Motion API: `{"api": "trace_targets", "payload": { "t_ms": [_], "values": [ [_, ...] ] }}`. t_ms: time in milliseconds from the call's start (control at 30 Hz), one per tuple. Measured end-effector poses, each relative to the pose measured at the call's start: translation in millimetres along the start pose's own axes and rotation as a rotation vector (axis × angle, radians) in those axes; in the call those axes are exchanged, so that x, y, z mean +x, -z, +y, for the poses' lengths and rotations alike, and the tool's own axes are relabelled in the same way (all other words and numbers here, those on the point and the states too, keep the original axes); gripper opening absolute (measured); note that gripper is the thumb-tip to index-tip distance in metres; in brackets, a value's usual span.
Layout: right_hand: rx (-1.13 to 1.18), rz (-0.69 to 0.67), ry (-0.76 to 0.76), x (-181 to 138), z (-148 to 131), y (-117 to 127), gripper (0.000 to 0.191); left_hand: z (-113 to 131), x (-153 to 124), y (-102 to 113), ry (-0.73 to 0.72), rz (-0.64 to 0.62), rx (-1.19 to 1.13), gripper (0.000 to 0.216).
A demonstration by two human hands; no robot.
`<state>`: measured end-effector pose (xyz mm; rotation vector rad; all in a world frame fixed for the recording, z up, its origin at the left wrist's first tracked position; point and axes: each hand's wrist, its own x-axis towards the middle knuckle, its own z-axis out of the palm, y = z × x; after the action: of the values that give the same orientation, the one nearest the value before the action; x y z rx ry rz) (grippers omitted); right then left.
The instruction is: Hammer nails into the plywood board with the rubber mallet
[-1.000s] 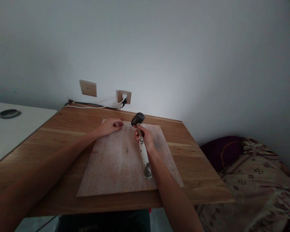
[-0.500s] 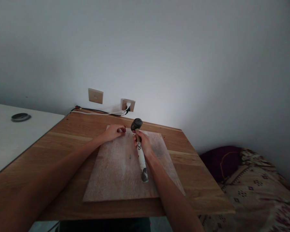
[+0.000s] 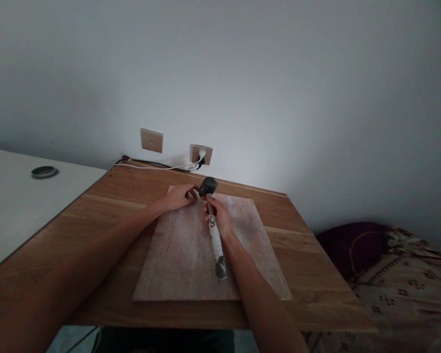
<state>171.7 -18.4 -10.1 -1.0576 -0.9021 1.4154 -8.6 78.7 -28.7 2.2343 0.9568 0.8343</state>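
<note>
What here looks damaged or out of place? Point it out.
The hammer handle looks worn: its white coating is broken by dark patches near the right hand and at the butt. The board beneath shows a darker patch, stain or shadow, on its otherwise paler right side. Nothing looks spilled.

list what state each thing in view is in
hammer: gripped near its head
right hand: closed around the hammer handle
left hand: fingers curled, over the board; whether it holds anything is unclear
board: lying flat on the wooden table
white plug: plugged in
left wall plate: nothing plugged in
</note>
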Motion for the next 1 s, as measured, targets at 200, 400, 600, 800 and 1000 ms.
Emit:
{"api": "trace_targets", "payload": {
  "t_ms": [200, 400, 600, 800, 1000],
  "values": [
    [-0.015, 0.008, -0.011, -0.1, 0.8, -1.9, 0.033, 4.2, -0.6, 1.6, 0.042, 0.015, 0.045, 0.033],
    [-0.031, -0.001, -0.032, -4.1, -4.2, -4.9, 0.031, 3.4, 1.8, 0.0, 0.051, -0.013, 0.021, 0.035],
    [-0.017, -0.029, -0.016, -8.7, -5.4, -7.9, 0.031, 9.8, -0.1, 2.7, 0.061, -0.015, 0.114, 0.039],
    [-0.056, -0.022, -0.045, -10.5, -3.0, -10.7, 0.021, 14.9, -0.5, 5.0, 0.106, -0.007, 0.16, 0.04],
    [-0.079, -0.02, -0.051, -9.4, -0.8, -12.5, 0.024, 12.3, 0.1, 5.2, 0.082, 0.005, 0.136, 0.04]
  ]
}}
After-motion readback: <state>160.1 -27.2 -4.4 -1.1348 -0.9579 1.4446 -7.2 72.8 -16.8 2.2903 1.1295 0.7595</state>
